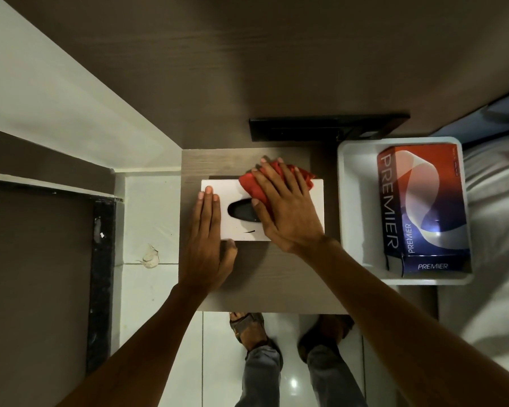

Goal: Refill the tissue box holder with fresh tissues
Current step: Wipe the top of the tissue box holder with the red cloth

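A white tissue box holder (232, 189) with a dark oval slot (241, 212) lies flat on a small wooden bedside table (247, 277). My left hand (207, 239) rests flat on the holder's left end, thumb against its near side. My right hand (285, 207) presses a red cloth (254, 186) onto the holder's right half, covering part of the slot. A fresh Premier tissue box (420, 207), red and blue, lies in a white tray (356, 201) to the right.
A dark shelf bracket (326, 127) is fixed to the wooden wall behind the table. A bed with white sheets (497, 230) lies at the right. White floor tiles, my feet in sandals (247, 327) and a dark door frame (100, 274) are below and left.
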Demonstrator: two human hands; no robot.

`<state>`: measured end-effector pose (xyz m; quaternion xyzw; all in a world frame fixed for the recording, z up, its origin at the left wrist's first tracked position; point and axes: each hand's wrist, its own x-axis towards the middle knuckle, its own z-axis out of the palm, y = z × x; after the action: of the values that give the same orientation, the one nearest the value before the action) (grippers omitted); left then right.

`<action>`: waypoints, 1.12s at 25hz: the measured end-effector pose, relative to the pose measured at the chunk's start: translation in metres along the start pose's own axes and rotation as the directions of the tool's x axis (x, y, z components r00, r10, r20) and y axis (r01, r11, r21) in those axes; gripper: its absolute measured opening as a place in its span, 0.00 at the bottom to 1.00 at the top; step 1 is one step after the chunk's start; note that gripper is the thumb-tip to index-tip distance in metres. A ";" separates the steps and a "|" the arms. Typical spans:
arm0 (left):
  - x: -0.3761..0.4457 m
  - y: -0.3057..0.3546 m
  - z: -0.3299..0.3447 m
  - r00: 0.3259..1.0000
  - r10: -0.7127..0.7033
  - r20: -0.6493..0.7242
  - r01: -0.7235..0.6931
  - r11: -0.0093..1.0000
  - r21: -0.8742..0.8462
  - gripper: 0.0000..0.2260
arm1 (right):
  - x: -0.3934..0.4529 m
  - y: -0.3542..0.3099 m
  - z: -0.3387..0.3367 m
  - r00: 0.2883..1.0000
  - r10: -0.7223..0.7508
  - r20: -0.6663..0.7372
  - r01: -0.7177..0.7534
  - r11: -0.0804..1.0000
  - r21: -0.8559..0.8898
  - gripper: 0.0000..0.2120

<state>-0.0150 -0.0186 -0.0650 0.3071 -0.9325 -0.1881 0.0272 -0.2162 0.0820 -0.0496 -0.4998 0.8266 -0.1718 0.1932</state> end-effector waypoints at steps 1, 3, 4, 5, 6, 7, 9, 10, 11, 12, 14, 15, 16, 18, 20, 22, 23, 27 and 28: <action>0.000 0.001 -0.001 1.000 -0.001 0.007 0.001 1.000 -0.010 0.36 | -0.003 0.005 -0.005 1.000 -0.014 -0.001 0.014 1.000 0.012 0.30; 0.001 0.002 -0.005 1.000 -0.001 0.029 0.003 0.999 -0.036 0.37 | -0.015 0.014 -0.014 0.997 0.045 -0.059 -0.041 0.997 0.070 0.29; 0.001 0.002 -0.006 0.999 0.000 0.036 0.001 0.999 -0.042 0.38 | -0.022 0.016 -0.017 0.989 0.112 -0.099 -0.102 0.990 0.101 0.28; 0.002 0.003 -0.006 0.999 0.001 0.039 0.001 0.999 -0.040 0.38 | -0.026 0.014 -0.017 0.976 0.177 -0.127 -0.162 0.979 0.121 0.28; 0.001 0.002 -0.006 0.999 0.000 0.038 0.002 0.999 -0.036 0.38 | -0.026 0.010 -0.015 0.965 0.221 -0.142 -0.203 0.971 0.128 0.28; 0.001 0.002 -0.005 0.999 -0.002 0.036 0.003 0.999 -0.033 0.38 | -0.022 0.004 -0.011 0.959 0.242 -0.146 -0.224 0.966 0.129 0.28; 0.001 0.001 -0.004 1.000 -0.002 0.025 0.003 0.999 -0.039 0.37 | -0.007 -0.010 -0.003 0.960 0.244 -0.140 -0.226 0.965 0.129 0.28; 0.000 0.002 -0.003 1.000 -0.003 0.014 0.004 0.999 -0.039 0.36 | 0.001 -0.014 0.000 0.967 0.224 -0.125 -0.207 0.969 0.132 0.28; 0.000 0.001 -0.002 1.000 -0.007 0.005 0.008 0.999 -0.036 0.36 | 0.008 -0.018 0.001 0.977 0.190 -0.100 -0.176 0.975 0.134 0.28; -0.001 0.001 0.000 1.000 -0.013 -0.001 0.013 0.999 -0.034 0.35 | 0.014 -0.021 0.003 0.987 0.146 -0.067 -0.137 0.982 0.130 0.28; 0.000 0.000 0.001 1.000 -0.031 0.001 0.031 0.999 -0.028 0.35 | 0.019 -0.025 0.006 0.999 0.052 -0.006 -0.051 0.993 0.103 0.29; 0.000 0.000 0.001 0.999 -0.043 0.006 0.044 0.999 -0.022 0.35 | 0.020 -0.024 0.006 1.000 0.001 0.016 -0.002 0.996 0.089 0.29; 0.001 0.000 0.001 0.999 -0.052 0.011 0.052 0.999 -0.016 0.35 | 0.019 -0.021 0.004 0.998 -0.054 0.035 0.051 0.995 0.081 0.29; 0.002 0.002 -0.002 0.999 -0.045 0.011 0.045 0.999 -0.005 0.35 | 0.012 -0.008 -0.003 0.983 -0.168 0.074 0.164 0.985 0.058 0.28; 0.002 0.004 -0.004 0.999 -0.032 0.012 0.032 0.999 -0.005 0.35 | -0.004 0.011 -0.010 0.970 -0.231 0.076 0.232 0.973 -0.004 0.27; 0.002 0.004 -0.005 0.999 -0.032 0.017 0.032 0.999 -0.015 0.35 | -0.022 0.025 -0.015 0.983 -0.181 0.040 0.183 0.982 -0.038 0.27; 0.001 0.005 -0.006 0.999 -0.031 0.015 0.032 0.999 -0.024 0.35 | -0.028 0.026 -0.017 0.991 -0.132 0.020 0.133 0.991 -0.028 0.27; 0.002 0.004 -0.009 1.000 0.002 0.025 -0.001 0.999 -0.032 0.36 | -0.035 0.012 -0.016 0.992 0.100 -0.077 -0.088 0.985 0.150 0.28; 0.002 0.004 -0.010 0.999 -0.003 0.034 0.003 1.000 -0.016 0.36 | -0.037 0.010 -0.017 0.981 0.169 -0.096 -0.147 0.968 0.204 0.29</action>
<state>-0.0169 -0.0200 -0.0545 0.3050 -0.9308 -0.2009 0.0138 -0.2168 0.1210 -0.0344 -0.4003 0.8527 -0.2642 0.2073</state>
